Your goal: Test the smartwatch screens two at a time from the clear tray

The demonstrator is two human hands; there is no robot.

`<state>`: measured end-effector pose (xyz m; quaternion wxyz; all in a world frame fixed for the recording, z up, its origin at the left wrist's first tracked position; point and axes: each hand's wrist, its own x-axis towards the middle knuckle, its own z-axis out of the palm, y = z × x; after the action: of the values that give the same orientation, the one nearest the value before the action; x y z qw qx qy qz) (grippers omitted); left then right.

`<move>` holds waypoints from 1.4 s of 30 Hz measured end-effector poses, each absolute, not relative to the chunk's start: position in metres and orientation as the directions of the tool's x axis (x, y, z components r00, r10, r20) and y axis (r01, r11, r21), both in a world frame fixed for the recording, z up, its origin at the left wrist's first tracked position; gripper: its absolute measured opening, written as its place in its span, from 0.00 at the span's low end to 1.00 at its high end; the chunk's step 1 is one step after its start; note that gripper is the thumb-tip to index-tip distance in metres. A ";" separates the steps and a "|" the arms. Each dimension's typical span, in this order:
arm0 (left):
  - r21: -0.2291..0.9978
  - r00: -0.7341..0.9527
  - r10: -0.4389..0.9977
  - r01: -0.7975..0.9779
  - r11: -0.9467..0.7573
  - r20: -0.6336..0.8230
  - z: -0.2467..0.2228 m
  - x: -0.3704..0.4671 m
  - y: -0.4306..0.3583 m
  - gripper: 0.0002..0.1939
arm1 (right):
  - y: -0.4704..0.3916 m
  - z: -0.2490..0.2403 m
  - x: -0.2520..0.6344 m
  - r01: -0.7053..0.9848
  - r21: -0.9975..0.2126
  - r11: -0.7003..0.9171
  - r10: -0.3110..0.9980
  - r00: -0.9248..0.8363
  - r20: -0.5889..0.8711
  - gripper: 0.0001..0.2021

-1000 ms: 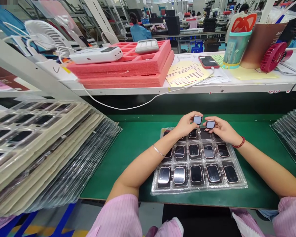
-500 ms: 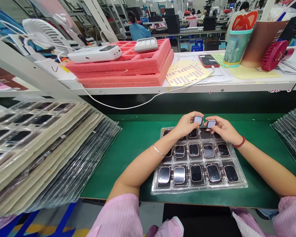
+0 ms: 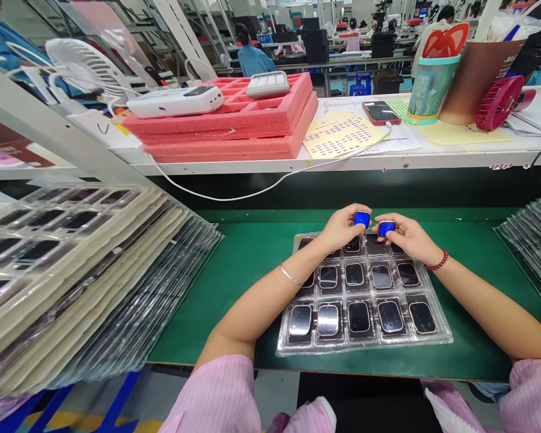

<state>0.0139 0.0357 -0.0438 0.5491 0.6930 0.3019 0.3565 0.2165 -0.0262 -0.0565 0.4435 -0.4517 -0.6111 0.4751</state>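
My left hand is closed on a smartwatch without a strap, its screen lit blue. A second smartwatch, also glowing blue, is pinched in my right hand. Both are held side by side, slightly apart, over the far edge of a clear plastic tray. Rows of dark-screened watches fill pockets of that tray, among them a watch in the front row. My hands and forearms hide part of the back row and left side.
Tall stacked trays stand at the left, and more clear trays at the right edge. Above the green mat runs a white shelf with red foam, a phone on a white cable, and a teal cup.
Both held watch screens have turned from pale white to bright blue. My hands and the tray have stayed in place.
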 end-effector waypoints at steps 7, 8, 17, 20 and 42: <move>0.988 0.574 0.809 -0.001 -0.155 0.128 -0.043 0.014 0.036 0.14 | -0.026 -0.058 0.217 0.128 -0.980 0.155 0.971 -0.202 0.127 0.17; 0.989 0.573 0.810 0.001 -0.150 0.122 -0.043 0.014 0.036 0.14 | -0.026 -0.057 0.217 0.131 -0.980 0.152 0.972 -0.202 0.124 0.17; 0.992 0.572 0.813 -0.022 -0.121 0.112 -0.046 0.014 0.037 0.13 | -0.026 -0.055 0.217 0.131 -0.983 0.129 0.977 -0.189 0.102 0.15; 0.994 0.572 0.813 -0.045 -0.102 0.109 -0.044 0.014 0.036 0.14 | -0.027 -0.054 0.217 0.130 -0.984 0.125 0.977 -0.190 0.099 0.14; 0.997 0.617 0.784 -0.013 -0.073 0.065 -0.044 0.012 0.036 0.22 | -0.028 -0.052 0.214 0.131 -0.978 0.161 0.968 -0.214 0.131 0.10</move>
<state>0.0122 0.0360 -0.0443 0.6144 0.6566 0.2937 0.3243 0.2144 -0.0282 -0.0523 0.4431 -0.4435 -0.6198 0.4721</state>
